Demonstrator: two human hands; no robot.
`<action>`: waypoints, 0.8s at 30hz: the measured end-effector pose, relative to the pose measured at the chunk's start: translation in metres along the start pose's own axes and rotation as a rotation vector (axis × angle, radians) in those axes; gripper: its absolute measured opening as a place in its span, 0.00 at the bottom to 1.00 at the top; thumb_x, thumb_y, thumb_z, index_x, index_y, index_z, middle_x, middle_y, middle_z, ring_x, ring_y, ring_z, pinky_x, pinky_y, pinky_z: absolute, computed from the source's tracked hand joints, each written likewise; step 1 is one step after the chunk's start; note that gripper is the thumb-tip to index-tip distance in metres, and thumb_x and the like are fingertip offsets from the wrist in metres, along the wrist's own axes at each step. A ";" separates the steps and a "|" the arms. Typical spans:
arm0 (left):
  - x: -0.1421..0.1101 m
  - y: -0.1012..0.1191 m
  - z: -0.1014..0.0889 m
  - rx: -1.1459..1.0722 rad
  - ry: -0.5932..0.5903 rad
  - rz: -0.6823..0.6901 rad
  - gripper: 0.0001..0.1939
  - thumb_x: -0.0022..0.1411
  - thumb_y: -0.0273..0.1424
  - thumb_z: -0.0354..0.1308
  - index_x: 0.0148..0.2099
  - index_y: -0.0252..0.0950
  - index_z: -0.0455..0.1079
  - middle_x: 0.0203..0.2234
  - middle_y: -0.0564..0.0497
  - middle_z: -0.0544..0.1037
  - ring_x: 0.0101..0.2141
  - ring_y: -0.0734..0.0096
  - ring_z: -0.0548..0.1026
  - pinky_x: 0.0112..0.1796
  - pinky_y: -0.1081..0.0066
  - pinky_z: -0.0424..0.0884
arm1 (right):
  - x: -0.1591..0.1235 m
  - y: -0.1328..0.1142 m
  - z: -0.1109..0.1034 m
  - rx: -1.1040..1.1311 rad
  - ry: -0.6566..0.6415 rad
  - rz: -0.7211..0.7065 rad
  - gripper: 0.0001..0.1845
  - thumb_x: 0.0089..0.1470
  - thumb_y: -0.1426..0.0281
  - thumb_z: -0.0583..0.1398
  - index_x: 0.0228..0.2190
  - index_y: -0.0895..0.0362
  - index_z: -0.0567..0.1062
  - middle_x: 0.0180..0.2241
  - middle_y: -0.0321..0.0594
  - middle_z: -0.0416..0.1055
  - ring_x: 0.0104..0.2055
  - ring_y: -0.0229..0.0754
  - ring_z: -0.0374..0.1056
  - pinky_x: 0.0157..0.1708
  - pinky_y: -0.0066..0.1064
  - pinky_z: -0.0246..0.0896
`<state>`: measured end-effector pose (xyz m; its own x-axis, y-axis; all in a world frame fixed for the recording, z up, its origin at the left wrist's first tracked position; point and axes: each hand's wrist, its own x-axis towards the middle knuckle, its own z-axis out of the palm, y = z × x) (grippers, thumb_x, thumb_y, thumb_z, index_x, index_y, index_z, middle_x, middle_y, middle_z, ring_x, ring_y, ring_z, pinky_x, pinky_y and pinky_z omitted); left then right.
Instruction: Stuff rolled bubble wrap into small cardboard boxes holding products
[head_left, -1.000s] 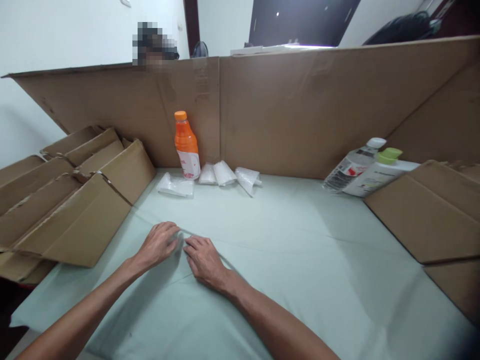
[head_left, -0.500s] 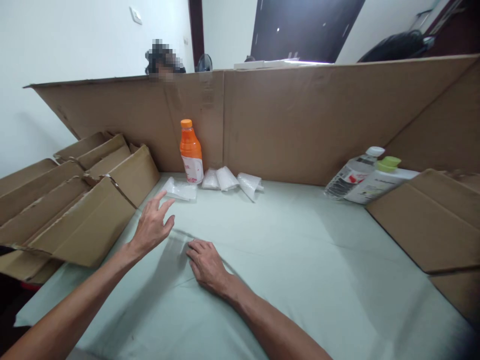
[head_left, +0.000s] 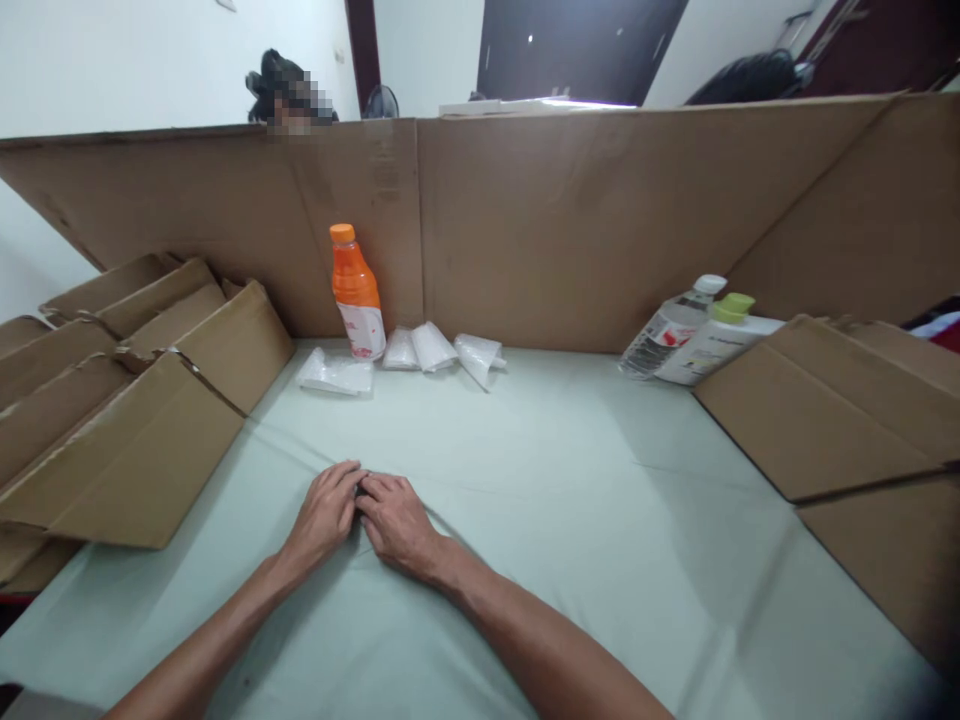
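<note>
My left hand point(head_left: 324, 512) rests on the pale green cloth point(head_left: 555, 470), its fingers lying forward and loosely bent. Against it lies my right hand point(head_left: 397, 524), also palm down, and the fingertips of the two hands meet. No object shows in either hand; the space beneath the palms is hidden. Beyond the hands, a folded piece of clear bubble wrap point(head_left: 335, 374) is the nearest item. An orange bottle point(head_left: 358, 292) with an orange cap and white label stands behind it. Several other folded pieces of bubble wrap point(head_left: 433, 348) lie to the bottle's right.
Open cardboard boxes point(head_left: 142, 440) flank the left side, and another cardboard box point(head_left: 832, 410) the right. A clear bottle point(head_left: 664, 330) and a white bottle point(head_left: 709, 350) with a green cap lean there. A tall cardboard wall point(head_left: 570, 230) closes the back; a person's head point(head_left: 289, 90) shows above it.
My left hand was lifted with fingers spread half a second ago; it has come back down beside my right hand. My right hand stays on the cloth. The view has shifted slightly.
</note>
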<state>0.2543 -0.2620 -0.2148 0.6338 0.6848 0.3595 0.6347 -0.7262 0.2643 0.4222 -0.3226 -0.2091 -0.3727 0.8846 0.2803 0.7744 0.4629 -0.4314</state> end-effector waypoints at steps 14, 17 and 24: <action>-0.009 -0.002 -0.023 -0.063 -0.100 0.027 0.16 0.63 0.26 0.51 0.50 0.38 0.74 0.51 0.42 0.77 0.52 0.56 0.73 0.52 0.55 0.72 | -0.030 0.038 -0.097 0.297 -0.240 0.159 0.13 0.58 0.72 0.58 0.42 0.54 0.80 0.41 0.41 0.80 0.43 0.45 0.74 0.45 0.34 0.64; 0.031 -0.021 -0.030 0.026 0.012 0.011 0.15 0.63 0.28 0.51 0.50 0.36 0.73 0.53 0.38 0.74 0.53 0.51 0.71 0.53 0.52 0.70 | -0.044 0.054 -0.107 0.337 -0.128 0.341 0.13 0.59 0.71 0.57 0.42 0.53 0.80 0.43 0.40 0.79 0.43 0.45 0.74 0.44 0.34 0.65; 0.130 -0.083 -0.028 0.146 0.096 -0.171 0.18 0.62 0.26 0.52 0.54 0.32 0.69 0.64 0.37 0.60 0.63 0.34 0.57 0.58 0.38 0.58 | -0.082 0.051 -0.073 0.504 0.280 0.483 0.13 0.60 0.73 0.56 0.42 0.56 0.78 0.42 0.42 0.79 0.46 0.43 0.73 0.49 0.35 0.67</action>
<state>0.2715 -0.1150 -0.1650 0.4714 0.7828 0.4062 0.7905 -0.5792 0.1989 0.5297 -0.3756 -0.1918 0.1458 0.9795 0.1389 0.4659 0.0559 -0.8830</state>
